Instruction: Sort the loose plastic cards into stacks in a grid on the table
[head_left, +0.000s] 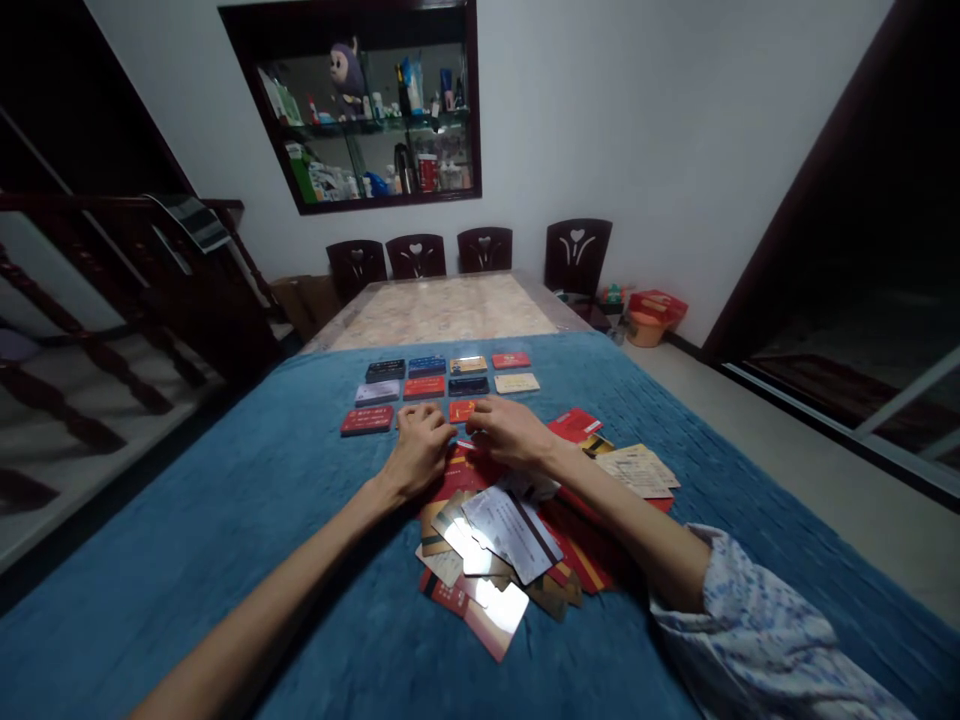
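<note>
**Two hands at a grid of cards on a blue cloth**

From my remote view, reading left to right. A dark stair rail (112, 290) fills the left edge. The blue cloth (247, 500) covers the near table. On it lies a grid of cards: a dark red card (367, 420) sits at the left end of the near row, with two further rows behind it reaching to a pale card (517, 383) at the right. My left hand (421, 452) rests knuckles up just right of the dark red card, fingers curled; I cannot tell whether it grips anything. Between the two hands an orange card (461, 410) lies flat in the near row, with the fingertips of both hands at its near edge. My right hand (511, 432) is likewise curled, thumb toward the orange card; whether it pinches the card I cannot tell. Below the hands a loose pile (510, 550) of overlapping cards spreads toward me. Right of it lie paper slips (637, 470). Four chairs (577, 255) stand against the far wall.
</note>
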